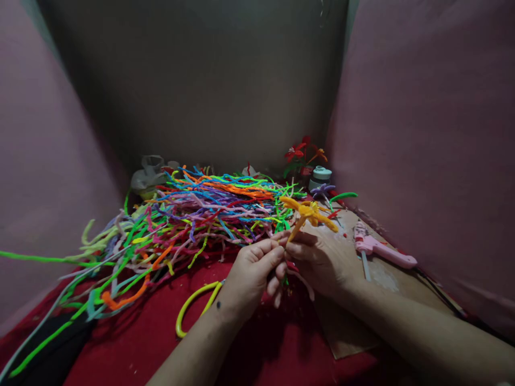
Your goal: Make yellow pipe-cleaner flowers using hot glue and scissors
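Observation:
An orange-yellow pipe-cleaner flower [309, 212] stands up from my fingers, its petals spread at the top. My right hand [317, 262] is closed around its lower part. Close against it, my left hand [257, 268] pinches with thumb and forefinger near the flower's base; what sits between those fingertips is too small to make out. Below the left wrist lie yellow-handled scissors [188, 308], their blades mostly hidden by the hand. Behind both hands spreads a large heap of coloured pipe cleaners [225, 201].
A pink glue gun [382, 251] lies on a brown board [406, 284] at the right. Behind it are a purple flower [322, 191], a lidded jar [321, 174] and red flowers [295, 152]. A plastic bag [148, 176] stands back left. Red cloth [148, 348] covers the table.

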Available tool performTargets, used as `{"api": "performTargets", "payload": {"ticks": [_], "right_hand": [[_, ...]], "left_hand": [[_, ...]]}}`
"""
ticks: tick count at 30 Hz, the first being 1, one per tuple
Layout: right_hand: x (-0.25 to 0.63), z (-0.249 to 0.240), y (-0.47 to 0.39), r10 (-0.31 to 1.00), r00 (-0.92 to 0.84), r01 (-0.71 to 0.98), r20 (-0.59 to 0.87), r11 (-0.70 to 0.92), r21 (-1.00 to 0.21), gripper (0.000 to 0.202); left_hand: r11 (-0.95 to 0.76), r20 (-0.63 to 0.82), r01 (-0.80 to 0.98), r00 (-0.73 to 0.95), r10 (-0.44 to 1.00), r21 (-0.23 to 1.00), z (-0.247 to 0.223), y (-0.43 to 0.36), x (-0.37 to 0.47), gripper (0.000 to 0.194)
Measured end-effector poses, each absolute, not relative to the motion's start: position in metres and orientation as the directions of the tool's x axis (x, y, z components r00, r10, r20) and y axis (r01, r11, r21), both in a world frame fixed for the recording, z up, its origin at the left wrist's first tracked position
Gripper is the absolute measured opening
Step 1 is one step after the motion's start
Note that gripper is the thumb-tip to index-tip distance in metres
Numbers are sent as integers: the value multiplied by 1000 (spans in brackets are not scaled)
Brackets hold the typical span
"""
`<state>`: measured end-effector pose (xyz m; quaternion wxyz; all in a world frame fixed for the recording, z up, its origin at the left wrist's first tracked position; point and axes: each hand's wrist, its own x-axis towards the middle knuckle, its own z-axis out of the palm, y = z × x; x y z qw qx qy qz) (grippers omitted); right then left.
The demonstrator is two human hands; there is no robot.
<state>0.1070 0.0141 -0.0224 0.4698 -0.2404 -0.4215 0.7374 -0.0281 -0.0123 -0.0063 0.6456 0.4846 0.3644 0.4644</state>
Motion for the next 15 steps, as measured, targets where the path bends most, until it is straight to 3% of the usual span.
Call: {"api": "performTargets", "payload": {"ticks": [2, 4, 8, 11, 15], "right_hand": [[108, -22, 15, 910, -415, -476, 15, -202, -856, 11], [108, -22, 17, 925, -380, -470, 11, -182, -864, 9], [108, -26, 17, 948, -309, -436, 78, -68, -897, 8], [108, -20, 12, 957, -276, -381, 87, -26, -924, 7], [109, -1, 4, 976, -217, -331, 10, -63, -942, 6]], "left_hand": [[-111, 117, -45, 163, 980, 993, -6, -13, -27, 16], [-306, 298, 148, 73, 952, 940, -10, -14, -26, 7], [-524, 532, 353, 82, 843, 775, -22, -14, -28, 18], [-507, 517, 378, 82, 852, 775, -25, -15, -27, 18], [-331, 338, 240, 15, 941, 913, -18, -16, -26, 15]]}}
